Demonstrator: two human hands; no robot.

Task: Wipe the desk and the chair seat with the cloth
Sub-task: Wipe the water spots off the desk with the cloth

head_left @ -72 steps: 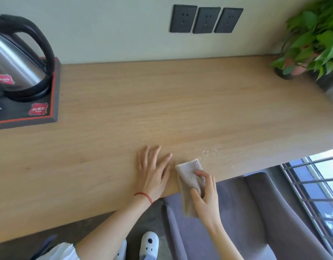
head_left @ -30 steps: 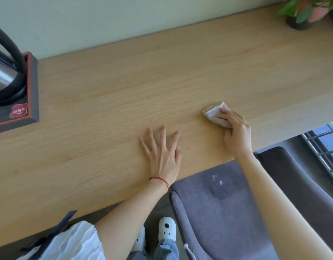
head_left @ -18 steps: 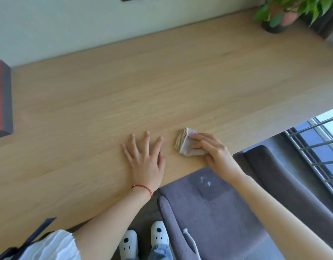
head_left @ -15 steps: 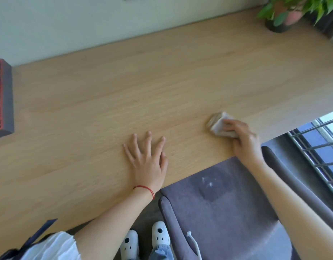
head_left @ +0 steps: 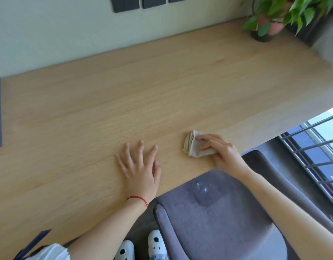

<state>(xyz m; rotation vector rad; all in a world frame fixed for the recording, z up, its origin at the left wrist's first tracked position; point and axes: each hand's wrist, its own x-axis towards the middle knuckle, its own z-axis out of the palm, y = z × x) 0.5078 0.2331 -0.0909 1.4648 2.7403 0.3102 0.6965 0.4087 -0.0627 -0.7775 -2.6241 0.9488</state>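
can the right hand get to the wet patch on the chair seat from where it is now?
Probably yes. The right hand presses the cloth on the desk near its front edge, and the wet patch on the chair seat lies just below, uncovered, with nothing between.

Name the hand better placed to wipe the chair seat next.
Right. The right hand already presses the folded cloth at the desk edge, just above the spotted chair seat. The left hand lies flat and empty.

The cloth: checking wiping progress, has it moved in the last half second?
Yes. The cloth, under the right hand, slid left along the desk, closer to the resting left hand.
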